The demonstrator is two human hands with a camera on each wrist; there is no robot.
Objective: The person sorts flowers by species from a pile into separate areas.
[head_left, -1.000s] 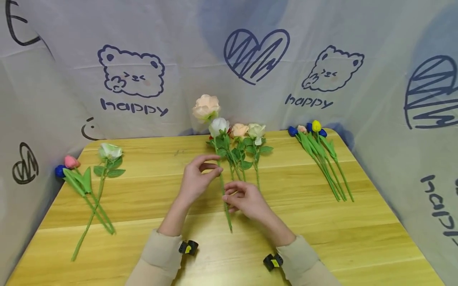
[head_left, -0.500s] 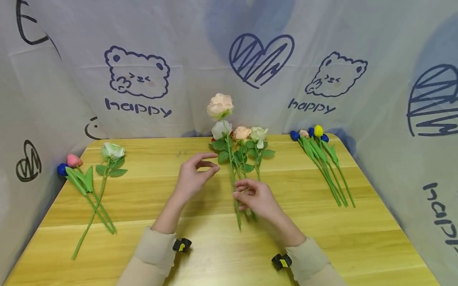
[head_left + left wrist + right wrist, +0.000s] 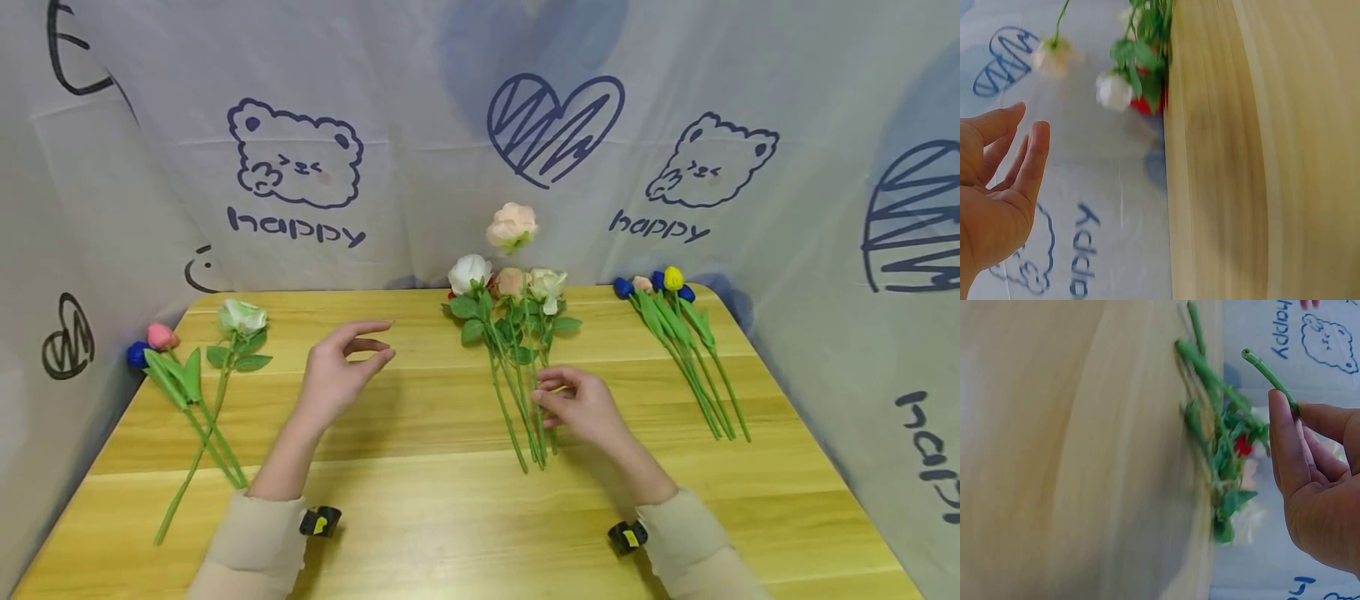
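Note:
My right hand pinches the lower stem of a pale pink artificial rose between thumb and fingers. In the right wrist view the cut stem end sticks out past the fingertips. That rose is raised above a group of roses on the table: a white rose, a peach rose, a cream rose and a red one mostly hidden behind leaves. My left hand hovers left of the group, fingers apart from the thumb, holding nothing.
On the left of the wooden table lie a pale green rose, a pink tulip and a blue tulip. Several tulips lie at the right. A printed cloth hangs behind the table.
My left hand has let go of the pale pink rose's stem and moved left. My right hand has carried that rose to the right, across the rose group.

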